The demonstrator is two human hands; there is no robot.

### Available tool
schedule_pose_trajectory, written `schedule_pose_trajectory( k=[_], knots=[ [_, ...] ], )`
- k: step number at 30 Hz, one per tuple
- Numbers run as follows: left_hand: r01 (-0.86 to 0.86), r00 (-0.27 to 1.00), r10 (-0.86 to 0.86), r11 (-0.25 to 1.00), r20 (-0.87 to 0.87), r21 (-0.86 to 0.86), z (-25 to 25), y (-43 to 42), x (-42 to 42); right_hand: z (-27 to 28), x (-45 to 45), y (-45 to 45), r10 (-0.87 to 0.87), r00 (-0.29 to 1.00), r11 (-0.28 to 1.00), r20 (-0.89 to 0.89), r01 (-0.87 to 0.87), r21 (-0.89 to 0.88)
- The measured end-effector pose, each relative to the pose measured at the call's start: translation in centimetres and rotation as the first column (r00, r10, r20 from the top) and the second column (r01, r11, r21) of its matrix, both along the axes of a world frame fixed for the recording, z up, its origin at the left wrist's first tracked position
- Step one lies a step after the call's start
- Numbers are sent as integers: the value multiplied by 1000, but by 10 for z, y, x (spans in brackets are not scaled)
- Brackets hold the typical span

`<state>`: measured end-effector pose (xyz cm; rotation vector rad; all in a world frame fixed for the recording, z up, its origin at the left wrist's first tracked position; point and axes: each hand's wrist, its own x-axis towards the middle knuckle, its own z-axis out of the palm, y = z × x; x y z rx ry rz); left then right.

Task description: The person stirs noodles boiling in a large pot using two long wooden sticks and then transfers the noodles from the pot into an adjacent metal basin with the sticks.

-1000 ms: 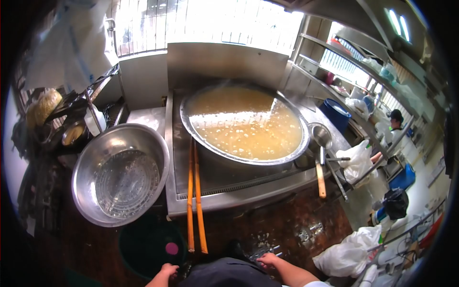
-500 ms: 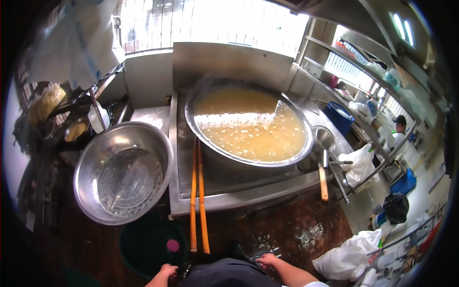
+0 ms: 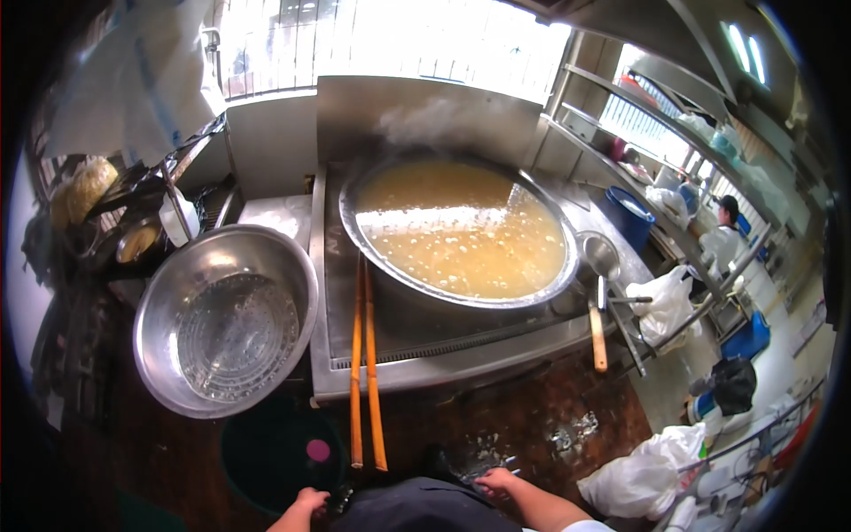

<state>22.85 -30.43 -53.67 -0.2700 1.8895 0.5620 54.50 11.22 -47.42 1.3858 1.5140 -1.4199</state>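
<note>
My left hand (image 3: 308, 503) is low in the view beside my dark apron (image 3: 425, 505), with its fingers curled. A small dark, shiny thing is next to its fingertips, too unclear to name. My right hand (image 3: 496, 481) is at the apron's other side, fingers closed; what they hold, if anything, is hidden. Ahead, a wide pot (image 3: 461, 235) of cloudy yellow-brown liquid bubbles and steams on a steel stove (image 3: 434, 346). Two long wooden sticks (image 3: 363, 381) lean from the pot's front rim over the stove edge. Neither hand touches them.
A big steel basin (image 3: 226, 324) stands left of the stove, above a dark green tub (image 3: 248, 452) with a pink spot. A wooden-handled strainer (image 3: 600, 275) lies at the right. White bags (image 3: 643, 470), a blue barrel (image 3: 628, 220) and a person (image 3: 727, 239) are farther right.
More steam rises behind the pot. The person at the far right has shifted slightly left and up in view. My hands stay in nearly the same place.
</note>
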Motion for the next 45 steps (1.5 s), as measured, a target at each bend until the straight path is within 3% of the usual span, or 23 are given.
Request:
schedule_pose_trajectory(
  k=[8, 16, 25, 32, 40, 45],
  knots=[
    [31, 999, -32, 999, -22, -17, 7, 6, -6, 32, -9, -3, 85, 996, 994, 39, -87, 67],
    [11, 1000, -11, 999, -2, 50, -15, 1, -9, -1, 2, 2, 75, 997, 996, 33, -77, 54],
    [-6, 1000, 6, 1000, 18, 21, -22, -3, -2, 47, -20, -9, 87, 994, 994, 61, -91, 59],
    [-19, 1000, 19, 1000, -4, 18, -15, 0, -3, 51, -24, -6, 95, 993, 994, 65, -99, 51],
    [-9, 1000, 9, 1000, -12, 9, -6, 4, -1, -3, -8, 0, 58, 998, 998, 12, -59, 32],
    [-12, 1000, 12, 1000, 3, 11, -7, 3, -3, 5, -11, 0, 91, 995, 995, 43, -93, 44]
  ],
)
